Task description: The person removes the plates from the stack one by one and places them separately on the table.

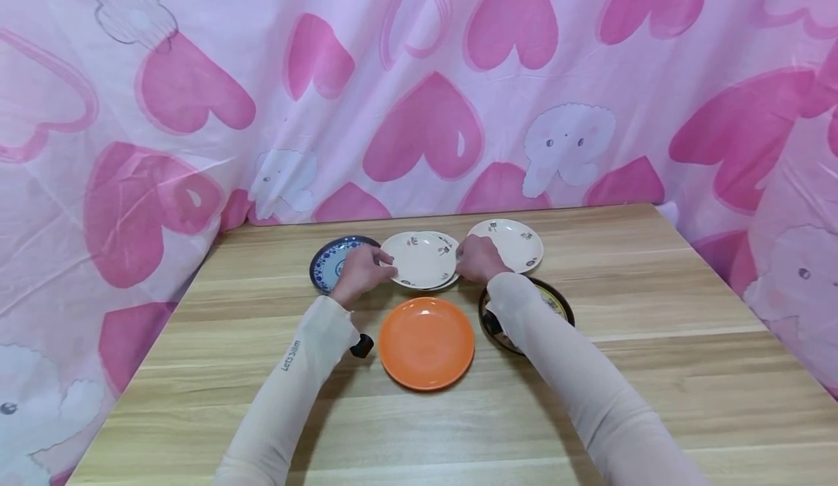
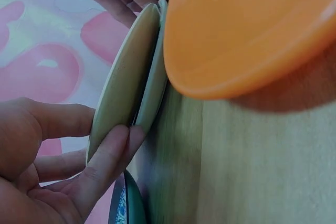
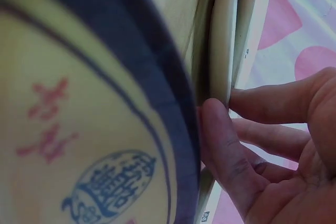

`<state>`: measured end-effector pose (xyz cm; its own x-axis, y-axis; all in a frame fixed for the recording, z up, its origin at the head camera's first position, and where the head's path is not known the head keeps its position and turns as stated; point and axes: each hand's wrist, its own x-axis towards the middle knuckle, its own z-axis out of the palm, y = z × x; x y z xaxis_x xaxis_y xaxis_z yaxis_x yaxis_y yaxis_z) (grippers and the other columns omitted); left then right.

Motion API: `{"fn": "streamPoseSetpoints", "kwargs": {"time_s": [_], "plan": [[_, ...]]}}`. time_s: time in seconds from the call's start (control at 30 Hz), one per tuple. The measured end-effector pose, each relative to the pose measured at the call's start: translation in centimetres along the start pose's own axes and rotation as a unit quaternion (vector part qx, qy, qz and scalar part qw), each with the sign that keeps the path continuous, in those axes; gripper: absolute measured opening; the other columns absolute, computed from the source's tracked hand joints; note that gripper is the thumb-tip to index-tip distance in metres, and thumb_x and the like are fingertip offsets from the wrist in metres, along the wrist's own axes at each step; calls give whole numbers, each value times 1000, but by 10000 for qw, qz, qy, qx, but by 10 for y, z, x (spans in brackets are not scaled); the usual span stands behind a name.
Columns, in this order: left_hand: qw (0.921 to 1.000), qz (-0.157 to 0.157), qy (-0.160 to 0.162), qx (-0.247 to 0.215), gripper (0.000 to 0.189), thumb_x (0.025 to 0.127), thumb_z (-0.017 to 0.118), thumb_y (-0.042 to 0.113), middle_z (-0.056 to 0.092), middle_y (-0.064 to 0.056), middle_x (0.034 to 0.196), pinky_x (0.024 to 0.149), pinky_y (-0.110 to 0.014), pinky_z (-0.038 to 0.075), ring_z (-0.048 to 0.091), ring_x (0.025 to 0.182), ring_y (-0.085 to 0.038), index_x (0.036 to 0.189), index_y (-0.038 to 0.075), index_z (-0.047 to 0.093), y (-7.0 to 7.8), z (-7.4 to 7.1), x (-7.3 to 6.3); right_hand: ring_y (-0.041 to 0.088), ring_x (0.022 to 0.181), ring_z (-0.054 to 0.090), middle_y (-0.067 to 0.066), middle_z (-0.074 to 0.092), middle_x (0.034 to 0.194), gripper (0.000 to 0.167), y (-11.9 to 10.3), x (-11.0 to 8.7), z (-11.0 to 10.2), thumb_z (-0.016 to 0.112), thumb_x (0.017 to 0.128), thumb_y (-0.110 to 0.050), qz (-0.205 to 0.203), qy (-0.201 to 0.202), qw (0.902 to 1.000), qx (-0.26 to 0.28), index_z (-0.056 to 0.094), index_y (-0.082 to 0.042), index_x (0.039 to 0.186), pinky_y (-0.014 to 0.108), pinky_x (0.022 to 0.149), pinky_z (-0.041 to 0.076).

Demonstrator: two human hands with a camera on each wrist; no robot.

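Two white plates with small printed motifs lie one over the other, the upper one (image 1: pixel 419 259) shifted slightly left of the lower one (image 1: pixel 452 281). My left hand (image 1: pixel 363 271) pinches the upper plate's left edge between thumb and fingers. In the left wrist view, a gap shows between the upper plate (image 2: pixel 123 82) and the lower plate (image 2: pixel 155 82), and a fingertip is right at the lower one. My right hand (image 1: pixel 481 259) is at the right side; in the right wrist view, its thumb and finger pinch a white plate's rim (image 3: pixel 223 51).
An orange plate (image 1: pixel 427 344) lies in front of the white pair. The blue-patterned plate (image 1: pixel 327 264) is at left, partly behind my left hand. Another white plate (image 1: pixel 517 244) sits back right, and a dark-rimmed yellow plate (image 1: pixel 559 304) lies under my right forearm. A heart-print curtain (image 1: pixel 425 129) hangs behind the wooden table (image 1: pixel 196 369).
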<state>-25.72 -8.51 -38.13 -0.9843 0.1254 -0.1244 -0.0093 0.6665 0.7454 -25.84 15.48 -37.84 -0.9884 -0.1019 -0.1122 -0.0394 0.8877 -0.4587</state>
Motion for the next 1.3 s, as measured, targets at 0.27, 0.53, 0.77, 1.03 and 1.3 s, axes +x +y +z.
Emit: {"fn": "streamPoseSetpoints", "kwargs": {"time_s": [0.27,0.53,0.77,1.03,1.3], "plan": [[9987,-114,65,-491,29,84,75,8,62,-10,93,67,-23,54,63,78,-15,113,5,71,-6,-2,0,19,68,50,1,50,62,15,1,1,1,63,78,-1,-4,27,10000,15,58,-8,65,23,59,37],[9942,-158,17,-1061,33,87,72,2,62,-12,95,80,-31,63,72,77,-15,120,0,69,-15,-5,-2,17,61,36,-4,27,55,33,-2,0,1,59,77,0,-79,-71,9999,-103,39,-15,55,24,54,30],[9898,-100,88,-1421,33,88,70,0,61,-11,97,80,-28,63,64,75,-11,121,-1,68,-25,-12,-4,23,79,50,9,59,78,8,-1,2,0,61,79,-3,-17,-65,9999,-146,69,-4,80,28,69,43],[9878,-94,124,-1547,33,88,70,0,57,-7,89,75,-25,62,60,74,-10,121,-1,68,-33,-19,-7,29,98,57,18,70,117,39,-1,2,1,60,81,-5,-29,-77,9998,-176,71,3,118,40,95,53],[9864,103,70,-1639,34,90,66,-4,60,-9,94,74,-21,61,58,77,-10,124,-4,65,-37,-25,-14,34,120,59,21,64,135,48,-1,1,1,61,83,-6,85,-143,9999,-39,63,5,131,45,108,50]]}}
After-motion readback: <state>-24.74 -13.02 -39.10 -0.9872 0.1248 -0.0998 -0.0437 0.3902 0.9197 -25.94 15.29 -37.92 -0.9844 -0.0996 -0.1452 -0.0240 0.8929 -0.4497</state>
